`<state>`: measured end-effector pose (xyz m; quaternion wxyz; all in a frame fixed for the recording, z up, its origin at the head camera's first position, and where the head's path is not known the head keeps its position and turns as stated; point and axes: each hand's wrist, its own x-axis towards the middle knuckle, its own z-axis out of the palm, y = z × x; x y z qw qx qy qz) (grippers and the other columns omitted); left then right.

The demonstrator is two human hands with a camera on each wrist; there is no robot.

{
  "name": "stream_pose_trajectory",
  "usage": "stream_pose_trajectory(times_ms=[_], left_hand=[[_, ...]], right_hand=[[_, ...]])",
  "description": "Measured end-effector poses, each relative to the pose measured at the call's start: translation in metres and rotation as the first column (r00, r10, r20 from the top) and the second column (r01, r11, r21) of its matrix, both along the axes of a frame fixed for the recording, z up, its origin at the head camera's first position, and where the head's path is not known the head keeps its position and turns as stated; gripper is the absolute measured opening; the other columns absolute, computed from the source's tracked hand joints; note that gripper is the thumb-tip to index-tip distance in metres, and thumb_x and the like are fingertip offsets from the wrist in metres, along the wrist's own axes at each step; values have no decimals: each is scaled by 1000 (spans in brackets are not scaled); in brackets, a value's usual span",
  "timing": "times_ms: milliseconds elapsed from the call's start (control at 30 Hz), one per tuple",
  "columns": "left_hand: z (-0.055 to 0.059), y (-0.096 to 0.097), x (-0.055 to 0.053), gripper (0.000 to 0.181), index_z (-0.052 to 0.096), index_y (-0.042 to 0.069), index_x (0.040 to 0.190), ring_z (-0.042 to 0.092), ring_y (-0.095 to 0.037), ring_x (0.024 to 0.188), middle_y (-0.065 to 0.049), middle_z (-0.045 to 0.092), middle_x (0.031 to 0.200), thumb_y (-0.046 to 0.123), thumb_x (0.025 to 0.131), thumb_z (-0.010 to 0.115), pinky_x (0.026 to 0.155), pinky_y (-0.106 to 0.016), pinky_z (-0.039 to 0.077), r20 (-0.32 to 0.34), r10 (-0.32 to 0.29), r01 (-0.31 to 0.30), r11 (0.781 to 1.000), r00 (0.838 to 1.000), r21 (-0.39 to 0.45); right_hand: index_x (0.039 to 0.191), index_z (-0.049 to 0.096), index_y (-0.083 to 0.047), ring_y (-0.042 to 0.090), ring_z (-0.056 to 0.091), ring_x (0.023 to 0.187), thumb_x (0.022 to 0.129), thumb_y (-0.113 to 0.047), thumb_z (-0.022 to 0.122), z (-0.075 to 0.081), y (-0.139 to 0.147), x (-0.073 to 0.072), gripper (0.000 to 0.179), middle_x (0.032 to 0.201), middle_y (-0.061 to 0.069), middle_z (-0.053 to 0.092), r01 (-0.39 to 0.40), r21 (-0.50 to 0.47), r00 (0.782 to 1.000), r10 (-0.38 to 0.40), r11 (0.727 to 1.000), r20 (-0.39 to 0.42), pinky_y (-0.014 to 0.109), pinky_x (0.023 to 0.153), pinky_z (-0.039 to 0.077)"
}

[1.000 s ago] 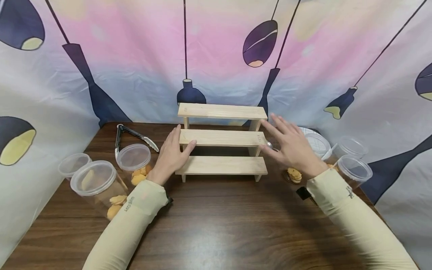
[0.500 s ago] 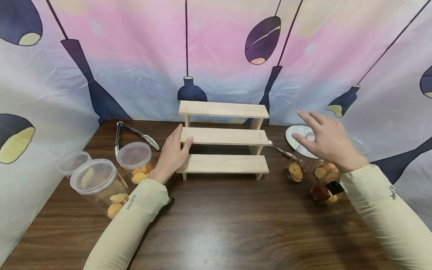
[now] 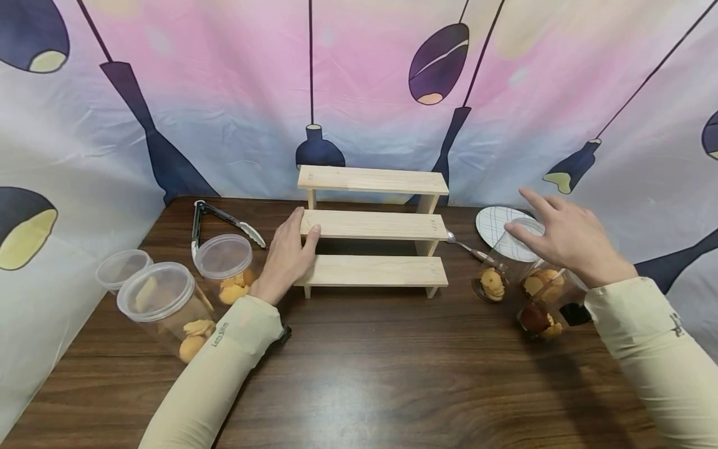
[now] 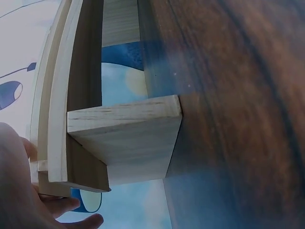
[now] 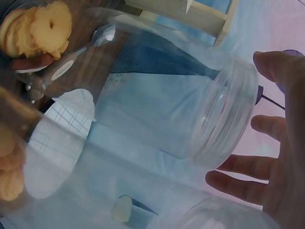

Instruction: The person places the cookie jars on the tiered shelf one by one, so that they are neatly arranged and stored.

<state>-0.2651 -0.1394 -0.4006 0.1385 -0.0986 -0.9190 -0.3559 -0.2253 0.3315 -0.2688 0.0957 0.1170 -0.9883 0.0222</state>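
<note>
A three-tier wooden shelf stands at the back middle of the table. At its left end my left hand rests against the middle tier, thumb over the plank. The left wrist view shows fingers reaching down past the end of the wooden plank. My right hand is over the clear jars on the right, fingers spread and holding nothing. In the right wrist view its thumb and fingertips are around the lid end of a clear plastic jar. Orange-yellow biscuits show at the jar's far end.
Clear jars with biscuits and black-handled tongs stand and lie at the left. On the right are a spoon, a white checked plate and more biscuit jars. A printed cloth hangs behind.
My right hand has moved away from the shelf's right end, out to the right over the jars. My left hand has stayed at the shelf, its thumb coming nearer the plank.
</note>
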Motion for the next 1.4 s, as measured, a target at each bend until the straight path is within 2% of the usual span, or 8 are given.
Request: stream_pose_trajectory(times_ms=[333,533,733,1033,1400], left_hand=[[-1,0,0,70,22,5,158,24,-41,147,-18,24,163,49,106,33,121,-51,18,-1,5,-5,1000,1000,-12],[0,-1,-1,69,23,5,158,24,-42,147,-19,25,162,49,106,33,121,-52,19,-7,8,-8,1000,1000,-20],[2,0,1,69,23,5,158,24,-41,148,-17,25,163,49,105,34,121,-51,18,2,12,-12,1000,1000,-23],[1,1,1,70,23,6,158,24,-42,147,-17,25,162,50,105,33,120,-54,19,4,17,-17,999,1000,-28],[1,1,2,71,22,7,159,24,-41,147,-15,24,163,52,105,32,120,-53,19,10,21,-20,999,1000,-27]], right_hand=[[155,37,-20,56,47,122,94,-66,49,-5,4,3,77,144,31,45,7,-9,996,-6,1000,83,74,87,39],[150,44,-14,54,44,128,94,-66,51,-11,6,5,77,150,25,42,-7,-25,996,9,1000,88,73,93,37],[150,45,-13,53,45,127,93,-65,54,-15,8,5,77,149,24,43,-11,-45,997,15,999,74,73,92,38],[150,44,-14,54,41,129,90,-66,57,-17,9,4,81,150,25,40,-6,-58,996,11,998,93,73,97,31],[149,45,-13,53,40,129,90,-66,58,-17,8,5,80,149,26,40,-6,-63,996,12,998,87,72,98,30]])
